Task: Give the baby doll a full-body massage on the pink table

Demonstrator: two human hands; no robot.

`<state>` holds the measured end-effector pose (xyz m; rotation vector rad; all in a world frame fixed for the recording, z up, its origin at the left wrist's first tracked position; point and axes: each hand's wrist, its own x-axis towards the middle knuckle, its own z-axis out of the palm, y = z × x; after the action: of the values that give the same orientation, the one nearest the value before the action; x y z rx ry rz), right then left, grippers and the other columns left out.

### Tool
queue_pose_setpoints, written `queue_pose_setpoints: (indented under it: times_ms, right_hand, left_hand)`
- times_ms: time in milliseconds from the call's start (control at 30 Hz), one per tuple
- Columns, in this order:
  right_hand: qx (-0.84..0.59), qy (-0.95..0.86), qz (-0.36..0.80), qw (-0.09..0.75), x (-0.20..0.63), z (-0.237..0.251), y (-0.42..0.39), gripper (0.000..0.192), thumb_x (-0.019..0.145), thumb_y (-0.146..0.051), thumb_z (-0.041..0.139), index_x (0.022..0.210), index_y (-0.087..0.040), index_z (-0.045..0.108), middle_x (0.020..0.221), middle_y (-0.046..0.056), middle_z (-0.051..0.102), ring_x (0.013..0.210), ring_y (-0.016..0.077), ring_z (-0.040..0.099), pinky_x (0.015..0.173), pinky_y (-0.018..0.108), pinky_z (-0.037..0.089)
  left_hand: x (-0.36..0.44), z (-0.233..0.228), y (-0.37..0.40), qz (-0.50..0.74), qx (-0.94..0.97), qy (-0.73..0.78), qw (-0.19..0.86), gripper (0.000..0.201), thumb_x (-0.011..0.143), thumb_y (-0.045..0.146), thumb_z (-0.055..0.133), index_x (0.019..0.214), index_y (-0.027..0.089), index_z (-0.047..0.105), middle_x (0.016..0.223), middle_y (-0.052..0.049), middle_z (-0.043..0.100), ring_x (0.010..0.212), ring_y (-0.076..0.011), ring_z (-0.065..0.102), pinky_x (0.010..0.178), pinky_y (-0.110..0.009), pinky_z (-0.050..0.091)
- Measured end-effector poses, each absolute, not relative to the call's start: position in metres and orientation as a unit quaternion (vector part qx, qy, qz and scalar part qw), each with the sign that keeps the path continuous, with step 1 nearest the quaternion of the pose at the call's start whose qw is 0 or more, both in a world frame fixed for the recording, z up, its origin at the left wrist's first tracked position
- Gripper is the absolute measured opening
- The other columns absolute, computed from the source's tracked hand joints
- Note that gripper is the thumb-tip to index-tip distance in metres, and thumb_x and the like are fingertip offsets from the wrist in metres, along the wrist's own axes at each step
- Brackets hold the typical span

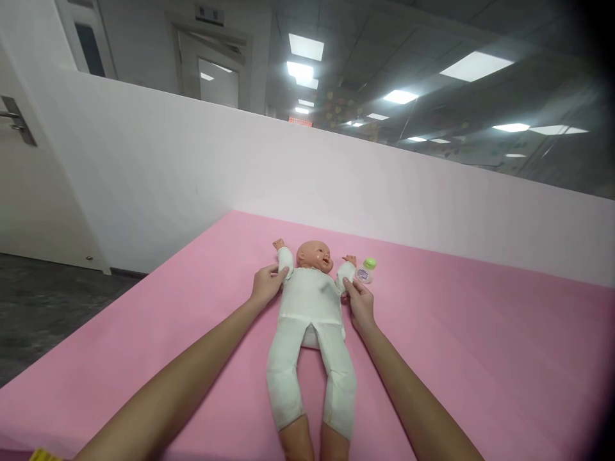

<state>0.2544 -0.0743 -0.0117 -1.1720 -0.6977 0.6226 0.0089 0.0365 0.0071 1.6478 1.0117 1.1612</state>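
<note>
A baby doll (pixel 310 307) in a white one-piece suit lies on its back on the pink mat (pixel 480 358), head away from me, bare feet toward me. My left hand (pixel 267 283) grips the doll's sleeve at the shoulder on the left side. My right hand (pixel 359 302) pinches the white sleeve of the doll's other arm. A small clear bottle with a green cap (pixel 366 270) stands just beyond my right hand, beside the doll's raised hand.
A white partition wall (pixel 240 173) runs behind the mat, with glass above it. A white door with a handle (pixel 19 121) is at the far left, over dark floor (pixel 43 307). A yellow scrap (pixel 43 455) shows at the bottom left edge.
</note>
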Motion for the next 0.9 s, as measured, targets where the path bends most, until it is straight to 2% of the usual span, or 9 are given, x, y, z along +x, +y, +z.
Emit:
queue_pose_setpoints:
  times_ms: [167,333,500,700,800,900]
  right_hand:
    - [-0.531,-0.307,0.286,0.736,0.258,-0.016,-0.072,0.042,0.067,-0.05,0.089,0.087,-0.017,0.075,0.06,-0.001,0.065,0.056,0.0127,0.055,0.055,0.026,0.046]
    - [-0.514,-0.302,0.292,0.748,0.262,-0.019,-0.069,0.039,0.063,-0.046,0.092,0.083,-0.018,0.074,0.068,0.001,0.068,0.064,0.0153,0.061,0.062,0.028,0.052]
    - [-0.473,-0.318,0.335,0.75,0.266,-0.02,-0.067,0.036,0.067,-0.043,0.092,0.087,-0.02,0.074,0.069,-0.002,0.063,0.06,0.011,0.051,0.055,0.024,0.046]
    - [-0.472,-0.299,0.347,0.754,0.266,-0.019,-0.066,0.036,0.068,-0.048,0.091,0.073,-0.02,0.069,0.061,-0.003,0.056,0.057,0.0109,0.047,0.051,0.024,0.041]
    - [-0.463,-0.297,0.353,0.757,0.264,-0.016,-0.067,0.033,0.066,-0.043,0.092,0.078,-0.02,0.072,0.065,-0.003,0.059,0.058,0.0106,0.048,0.052,0.024,0.041]
    - [-0.449,-0.304,0.364,0.758,0.261,-0.011,-0.07,0.036,0.064,-0.036,0.093,0.092,-0.021,0.076,0.079,-0.001,0.069,0.064,0.0118,0.054,0.055,0.024,0.044]
  left_hand:
    - [0.01,0.004,0.04,0.477,0.652,0.412,0.422,0.038,0.084,0.056,0.065,0.084,0.019,0.075,0.084,-0.006,0.078,0.067,-0.022,0.069,0.064,-0.03,0.048]
    - [0.011,0.004,0.042,0.477,0.627,0.406,0.463,0.037,0.082,0.052,0.066,0.093,0.018,0.075,0.09,-0.008,0.078,0.064,-0.0212,0.068,0.062,-0.031,0.049]
    - [0.012,0.004,0.043,0.479,0.634,0.387,0.468,0.038,0.081,0.049,0.067,0.099,0.017,0.076,0.094,-0.008,0.077,0.066,-0.0202,0.064,0.064,-0.031,0.048]
    - [0.01,0.003,0.044,0.48,0.663,0.364,0.444,0.044,0.083,0.048,0.069,0.117,0.02,0.075,0.097,-0.005,0.076,0.072,-0.0187,0.058,0.067,-0.029,0.045]
    - [0.011,0.002,0.045,0.487,0.665,0.339,0.454,0.046,0.083,0.043,0.07,0.123,0.021,0.074,0.104,-0.006,0.076,0.076,-0.0189,0.059,0.072,-0.03,0.048]
    - [0.011,0.001,0.046,0.49,0.668,0.309,0.466,0.044,0.083,0.04,0.07,0.123,0.022,0.075,0.113,-0.007,0.075,0.085,-0.021,0.063,0.079,-0.032,0.05]
